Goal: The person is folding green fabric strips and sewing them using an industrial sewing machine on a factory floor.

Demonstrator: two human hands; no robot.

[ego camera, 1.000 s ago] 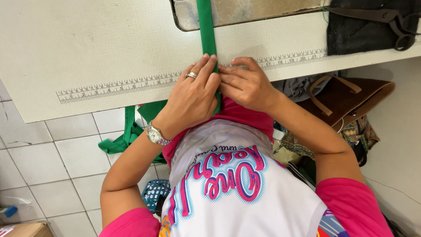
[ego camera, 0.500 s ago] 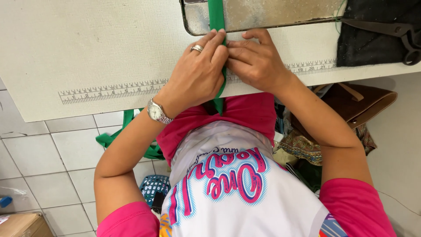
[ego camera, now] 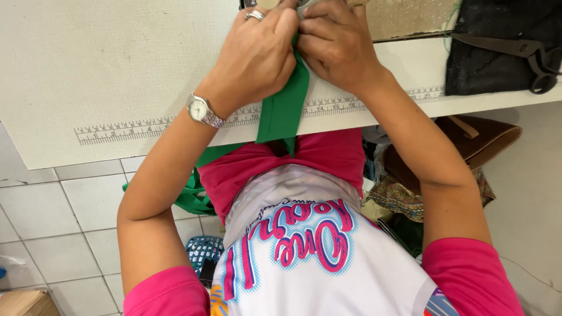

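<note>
At the far edge of the worktop [ego camera: 117, 70], left hand [ego camera: 257, 52] and right hand [ego camera: 336, 44] meet, each grip closed on a green fabric strip [ego camera: 284, 108]. Strip hangs over the near edge, across the printed ruler [ego camera: 146, 126]. Scissors [ego camera: 515, 52] lie far right.

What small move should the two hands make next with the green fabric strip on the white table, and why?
Probably feed the green fabric strip a little further away from the body. Both the left hand and the right hand press it flat at the far edge of the picture, and slack hangs over the white table edge by the printed ruler, so there is length left to feed.
</note>
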